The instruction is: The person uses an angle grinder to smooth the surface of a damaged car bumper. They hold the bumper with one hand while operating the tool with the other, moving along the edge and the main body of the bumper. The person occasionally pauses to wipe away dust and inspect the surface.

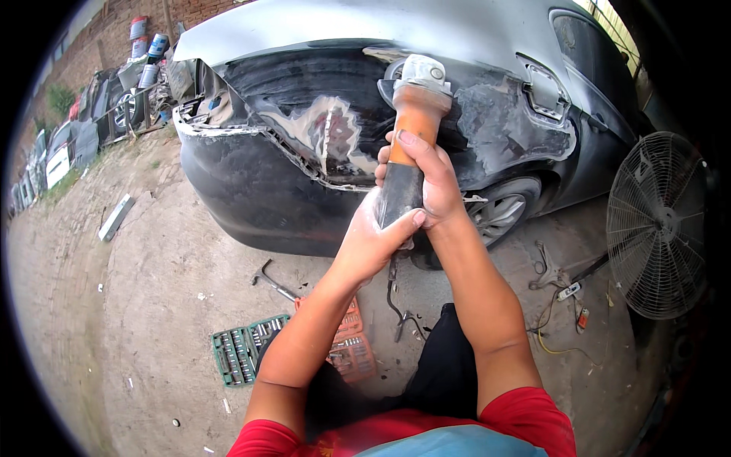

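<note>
Both of my hands hold an orange and black angle grinder (415, 126) up in front of a car's rear side. My left hand (368, 236) wraps the black rear end of the handle, thumb across it. Higher up, my right hand (435, 179) grips around the orange and black body. The grinder's dusty metal head points away from me, toward the car panel (297, 80). Its disc is mostly hidden behind the head. Bare, sanded patches show on the panel, with a grey filler area (499, 126) right of the grinder. A cord hangs below my hands.
A dark bumper (266, 206) and a wheel (506, 209) stand low in front. On the ground lie a socket set case (240, 352), an orange case half (354, 358), a bent-handled tool (272, 282) and cables (552, 335). A large fan (659, 225) stands at the right.
</note>
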`<control>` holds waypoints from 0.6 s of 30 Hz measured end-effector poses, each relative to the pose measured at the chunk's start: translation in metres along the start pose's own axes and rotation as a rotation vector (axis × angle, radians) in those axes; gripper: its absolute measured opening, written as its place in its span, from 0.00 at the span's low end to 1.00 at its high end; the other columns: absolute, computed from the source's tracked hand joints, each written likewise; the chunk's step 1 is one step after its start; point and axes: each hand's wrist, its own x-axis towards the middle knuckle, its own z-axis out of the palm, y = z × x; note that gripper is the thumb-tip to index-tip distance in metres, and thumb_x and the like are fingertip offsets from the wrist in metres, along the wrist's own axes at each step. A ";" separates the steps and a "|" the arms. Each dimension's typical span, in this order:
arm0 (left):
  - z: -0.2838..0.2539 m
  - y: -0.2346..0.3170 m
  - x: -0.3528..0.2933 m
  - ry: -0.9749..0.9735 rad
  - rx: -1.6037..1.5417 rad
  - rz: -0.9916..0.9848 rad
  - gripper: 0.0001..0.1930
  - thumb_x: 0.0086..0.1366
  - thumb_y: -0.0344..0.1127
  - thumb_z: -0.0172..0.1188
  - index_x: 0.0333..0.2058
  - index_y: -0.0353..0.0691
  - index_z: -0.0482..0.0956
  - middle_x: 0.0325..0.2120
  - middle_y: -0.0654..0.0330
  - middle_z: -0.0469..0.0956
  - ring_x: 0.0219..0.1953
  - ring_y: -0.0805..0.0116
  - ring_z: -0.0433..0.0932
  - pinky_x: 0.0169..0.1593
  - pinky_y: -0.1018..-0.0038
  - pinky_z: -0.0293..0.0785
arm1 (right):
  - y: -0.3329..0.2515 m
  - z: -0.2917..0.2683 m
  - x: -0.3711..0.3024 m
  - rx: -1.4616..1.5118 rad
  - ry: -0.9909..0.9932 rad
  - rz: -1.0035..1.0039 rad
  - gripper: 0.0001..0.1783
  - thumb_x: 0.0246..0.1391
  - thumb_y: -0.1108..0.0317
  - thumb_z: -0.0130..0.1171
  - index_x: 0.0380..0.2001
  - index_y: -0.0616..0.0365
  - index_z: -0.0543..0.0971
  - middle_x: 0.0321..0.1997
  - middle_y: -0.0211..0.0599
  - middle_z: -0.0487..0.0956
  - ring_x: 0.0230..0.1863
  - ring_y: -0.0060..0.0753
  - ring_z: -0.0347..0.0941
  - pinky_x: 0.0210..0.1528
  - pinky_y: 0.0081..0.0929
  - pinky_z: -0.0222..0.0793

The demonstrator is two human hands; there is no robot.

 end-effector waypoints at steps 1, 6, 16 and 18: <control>0.002 0.003 -0.001 0.018 -0.015 0.005 0.22 0.74 0.41 0.72 0.57 0.37 0.76 0.41 0.65 0.81 0.37 0.79 0.78 0.40 0.77 0.75 | -0.002 0.002 0.002 -0.010 -0.012 0.003 0.24 0.65 0.53 0.73 0.50 0.62 0.78 0.38 0.40 0.85 0.34 0.30 0.85 0.38 0.30 0.83; 0.008 0.013 -0.009 0.064 -0.014 0.073 0.20 0.76 0.42 0.70 0.56 0.38 0.74 0.39 0.66 0.79 0.36 0.80 0.76 0.38 0.78 0.72 | -0.007 0.017 0.004 -0.085 -0.102 0.091 0.25 0.67 0.52 0.71 0.56 0.61 0.79 0.40 0.38 0.86 0.35 0.29 0.86 0.40 0.30 0.84; -0.003 0.007 0.001 -0.023 0.021 0.042 0.18 0.75 0.44 0.71 0.51 0.38 0.76 0.32 0.67 0.78 0.31 0.80 0.75 0.33 0.77 0.73 | 0.006 0.004 -0.003 0.004 0.068 -0.009 0.26 0.66 0.52 0.72 0.53 0.61 0.79 0.39 0.40 0.85 0.34 0.31 0.86 0.38 0.31 0.84; -0.002 0.000 -0.003 0.030 -0.014 0.038 0.18 0.75 0.43 0.70 0.51 0.38 0.76 0.32 0.67 0.78 0.30 0.81 0.74 0.32 0.78 0.71 | 0.004 0.010 0.000 -0.096 0.019 0.012 0.24 0.66 0.53 0.72 0.53 0.61 0.79 0.39 0.39 0.85 0.34 0.30 0.86 0.39 0.30 0.84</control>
